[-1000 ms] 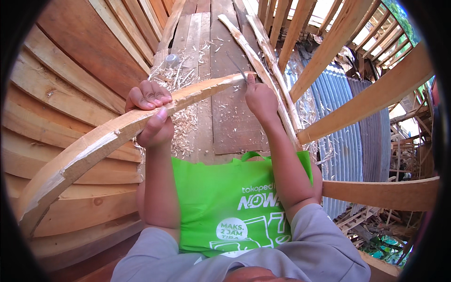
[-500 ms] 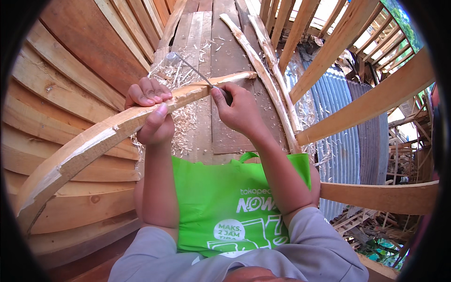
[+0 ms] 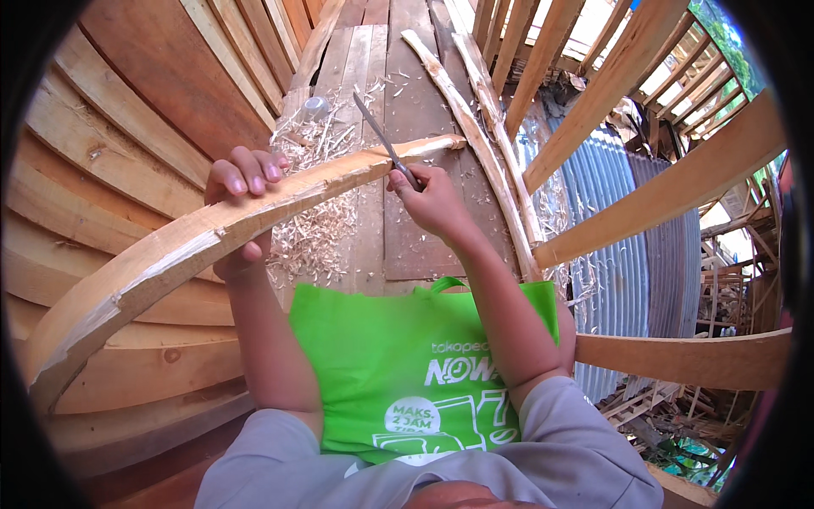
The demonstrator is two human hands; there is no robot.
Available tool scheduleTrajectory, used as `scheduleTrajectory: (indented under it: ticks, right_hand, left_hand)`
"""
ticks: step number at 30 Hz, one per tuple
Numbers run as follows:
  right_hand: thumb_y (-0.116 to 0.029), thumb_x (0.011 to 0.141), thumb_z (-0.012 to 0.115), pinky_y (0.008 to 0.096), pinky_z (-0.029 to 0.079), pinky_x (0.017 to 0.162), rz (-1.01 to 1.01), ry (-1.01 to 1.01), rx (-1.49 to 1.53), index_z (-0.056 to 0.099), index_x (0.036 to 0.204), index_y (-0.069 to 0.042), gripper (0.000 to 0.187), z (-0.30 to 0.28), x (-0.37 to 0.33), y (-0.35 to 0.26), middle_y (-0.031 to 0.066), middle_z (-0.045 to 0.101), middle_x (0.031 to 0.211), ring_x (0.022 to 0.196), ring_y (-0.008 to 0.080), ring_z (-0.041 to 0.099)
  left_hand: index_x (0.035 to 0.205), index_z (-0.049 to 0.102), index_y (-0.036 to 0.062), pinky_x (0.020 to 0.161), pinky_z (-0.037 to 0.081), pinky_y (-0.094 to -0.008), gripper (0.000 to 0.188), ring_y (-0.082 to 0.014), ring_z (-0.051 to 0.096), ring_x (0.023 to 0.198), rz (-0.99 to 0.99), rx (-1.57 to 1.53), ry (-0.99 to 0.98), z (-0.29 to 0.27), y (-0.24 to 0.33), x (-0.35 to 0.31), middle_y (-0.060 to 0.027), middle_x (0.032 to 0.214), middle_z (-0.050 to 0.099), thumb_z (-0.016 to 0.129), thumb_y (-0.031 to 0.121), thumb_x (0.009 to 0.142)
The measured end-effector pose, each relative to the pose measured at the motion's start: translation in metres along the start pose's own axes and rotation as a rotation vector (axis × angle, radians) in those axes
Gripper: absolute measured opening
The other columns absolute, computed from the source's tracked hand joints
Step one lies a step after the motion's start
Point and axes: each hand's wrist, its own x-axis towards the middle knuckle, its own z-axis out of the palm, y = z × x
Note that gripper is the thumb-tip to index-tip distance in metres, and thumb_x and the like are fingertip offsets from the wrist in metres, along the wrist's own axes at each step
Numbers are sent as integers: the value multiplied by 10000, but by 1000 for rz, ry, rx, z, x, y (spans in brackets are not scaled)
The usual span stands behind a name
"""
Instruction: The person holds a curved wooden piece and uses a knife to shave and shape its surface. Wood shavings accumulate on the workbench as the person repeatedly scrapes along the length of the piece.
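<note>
A long curved piece of wood [image 3: 161,243] runs from the lower left to the middle, with pale, freshly cut patches along its edge. My left hand [image 3: 243,182] holds it near the middle, fingers over the top and thumb beneath. In my right hand [image 3: 431,197] is a knife [image 3: 379,130], gripped by its handle, which my fingers mostly hide. Its narrow blade points up and to the left, crossing over the wood toward its far end. A green bag [image 3: 373,339] with white print lies over my lap, under both forearms.
Wood shavings [image 3: 326,229] litter the plank floor [image 3: 415,242], with a small clear cup [image 3: 315,108] among them. Two thin peeled poles [image 3: 458,106] lie to the right. Planks [image 3: 153,119] line the left side; upright slats and corrugated metal sheets [image 3: 606,229] stand right.
My left hand has slid left along the wood, and its fingers have loosened. The knife blade has swung to a steeper angle, and my right hand has shifted slightly right.
</note>
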Motion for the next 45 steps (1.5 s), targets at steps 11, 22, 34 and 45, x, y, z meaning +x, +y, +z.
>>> scheduleTrajectory:
  ticks: [11,22,34,45]
  right_hand:
    - [-395,1020,300,548,494,715,33,356,-428,660,651,1,651,25,-17,-43,249,644,686,697,437,645]
    - [-316,1015,279,600,487,697,-35,470,-304,632,623,26,629,12,2,-25,293,603,647,650,512,599]
    - [-353,1016,290,583,485,728,-140,249,-410,646,650,55,654,13,-32,-54,329,603,684,718,515,614]
    - [-414,1016,247,572,466,837,190,336,-463,686,781,76,698,-7,6,-2,343,644,850,868,522,618]
  left_hand:
    - [751,419,159,648,391,-278,158,-112,440,650,161,-19,422,36,12,0,23,676,452,575,176,768]
    - [728,424,156,633,370,-276,136,-113,423,630,138,-34,456,41,12,5,18,652,453,559,170,722]
    - [732,425,150,637,378,-269,132,-114,441,634,141,-29,417,30,13,0,12,654,458,556,159,715]
    - [750,433,146,649,391,-278,123,-111,437,630,142,-73,385,39,5,4,11,669,474,554,159,732]
